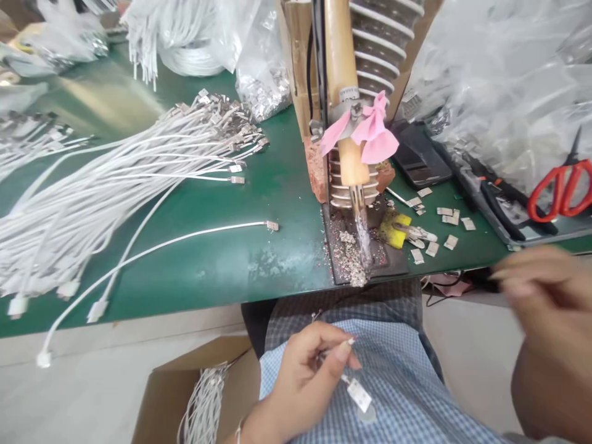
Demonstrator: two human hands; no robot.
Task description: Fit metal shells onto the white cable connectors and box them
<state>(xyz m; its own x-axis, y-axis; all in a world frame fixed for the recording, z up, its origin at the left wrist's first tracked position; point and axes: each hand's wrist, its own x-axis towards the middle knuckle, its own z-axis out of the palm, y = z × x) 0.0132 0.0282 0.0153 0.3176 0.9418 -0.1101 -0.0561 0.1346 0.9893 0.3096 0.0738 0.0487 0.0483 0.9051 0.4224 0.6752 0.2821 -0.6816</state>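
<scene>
The left hand pinches a white cable end above the checked apron; a steady pinch should serve well. The right hand is blurred, so I cannot tell its grip.

Cable: thin, white, gripped in the left fingers. The end sits pinched between thumb and index finger and projects slightly beyond their tips; it is small and white with a trace of red. A short section shows behind the thumb, in the gap within the curled fingers; its exact path is hidden by them. Plug: flat, rectangular, pale, with small darker marks on its face. It is attached to the section emerging below the thumb and lies just beside the left fingers, clear of them, tilted downward to the right. Cable and plug are well apart from the right fingers.
</scene>
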